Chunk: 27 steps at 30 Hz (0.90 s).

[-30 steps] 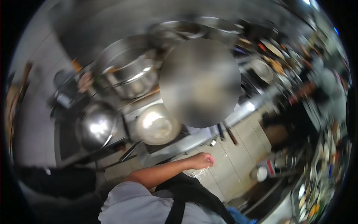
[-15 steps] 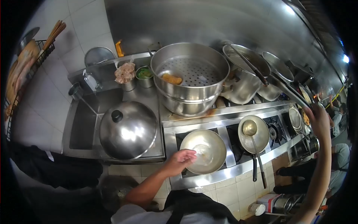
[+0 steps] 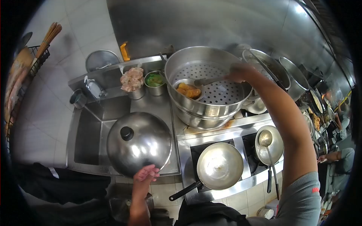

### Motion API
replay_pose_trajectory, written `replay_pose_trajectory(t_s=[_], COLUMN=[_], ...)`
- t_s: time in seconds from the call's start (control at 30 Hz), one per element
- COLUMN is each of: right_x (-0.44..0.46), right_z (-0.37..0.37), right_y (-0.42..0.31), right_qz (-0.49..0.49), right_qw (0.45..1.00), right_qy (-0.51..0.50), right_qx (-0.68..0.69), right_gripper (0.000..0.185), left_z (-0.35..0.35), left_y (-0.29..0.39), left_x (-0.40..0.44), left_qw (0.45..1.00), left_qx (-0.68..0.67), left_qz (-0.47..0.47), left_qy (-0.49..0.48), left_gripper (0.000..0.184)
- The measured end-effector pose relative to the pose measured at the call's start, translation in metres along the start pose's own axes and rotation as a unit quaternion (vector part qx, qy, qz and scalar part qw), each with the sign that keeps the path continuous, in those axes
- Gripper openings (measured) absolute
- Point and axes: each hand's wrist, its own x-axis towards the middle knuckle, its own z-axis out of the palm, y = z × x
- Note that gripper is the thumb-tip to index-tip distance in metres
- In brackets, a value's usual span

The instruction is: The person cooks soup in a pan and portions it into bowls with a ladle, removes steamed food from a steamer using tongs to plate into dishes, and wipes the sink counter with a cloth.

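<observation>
The small bowl (image 3: 198, 98) of orange-yellow food (image 3: 188, 91) sits inside the large steamer pot (image 3: 208, 109), at the left of its perforated floor (image 3: 220, 92), close to the wall. A flat-ended metal utensil (image 3: 211, 80) reaches in from the right, its tip at the bowl's rim; it may be a pair of tongs, but the view is too poor to be sure, and I cannot tell whether it grips the rim. The right hand (image 3: 240, 72) is closed around the utensil's other end, over the right side of the pot.

Left of the pot stand two metal containers, one heaped with pale pink raw meat (image 3: 132, 79), the other holding something green (image 3: 154, 80). Nearer, the domed lid (image 3: 145, 141) lies knob up beside the sink (image 3: 92, 139). The left hand (image 3: 147, 173) is at the lid's near edge, empty, half open with fingers loosely bent; whether it touches the lid I cannot tell.

On the near burners, right of the lid, rests a pan (image 3: 220, 165) with its black handle pointing near-left. Farther right is a second pan (image 3: 277, 141) with a ladle (image 3: 266, 138) lying in it.
</observation>
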Motion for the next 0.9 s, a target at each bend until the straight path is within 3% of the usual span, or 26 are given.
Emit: replay_pose_trajectory(t_s=[0.03, 0.13, 0.23, 0.27, 0.33, 0.43, 0.73, 0.9], right_x=[0.006, 0.035, 0.055, 0.063, 0.073, 0.044, 0.029, 0.032], right_z=[-0.004, 0.009, 0.016, 0.023, 0.038, 0.016, 0.018, 0.023], right_y=[-0.004, -0.001, 0.011, 0.017, 0.025, 0.006, 0.01, 0.029], right_qz=[-0.006, -0.024, -0.026, -0.026, -0.086, -0.022, -0.002, 0.014], right_qw=[0.996, 0.989, 0.984, 0.985, 0.994, 0.998, 0.999, 1.0], right_qy=[-0.087, -0.131, -0.167, -0.165, -0.017, 0.009, 0.047, -0.014], right_qx=[-0.022, 0.056, 0.052, 0.051, -0.059, -0.065, -0.011, -0.005], right_gripper=[0.054, 0.051, 0.053, 0.053, 0.056, 0.058, 0.066, 0.07], left_z=[-0.004, -0.013, -0.017, -0.017, -0.016, -0.016, -0.017, -0.009], left_y=[0.0, -0.002, -0.002, -0.003, -0.004, -0.004, -0.008, 0.0], left_x=[0.0, 0.001, 0.005, 0.006, 0.007, 0.012, 0.022, 0.023], left_qw=[1.0, 1.0, 0.999, 1.0, 1.0, 1.0, 1.0, 1.0], left_qx=[-0.001, -0.006, -0.01, -0.009, -0.007, -0.009, 0.004, -0.007], left_qz=[-0.003, 0.004, -0.009, -0.008, -0.007, -0.007, -0.027, -0.022], left_qy=[-0.002, 0.022, 0.029, 0.024, 0.017, 0.015, 0.01, -0.003], left_gripper=[0.027, 0.028, 0.029, 0.029, 0.029, 0.03, 0.029, 0.028])
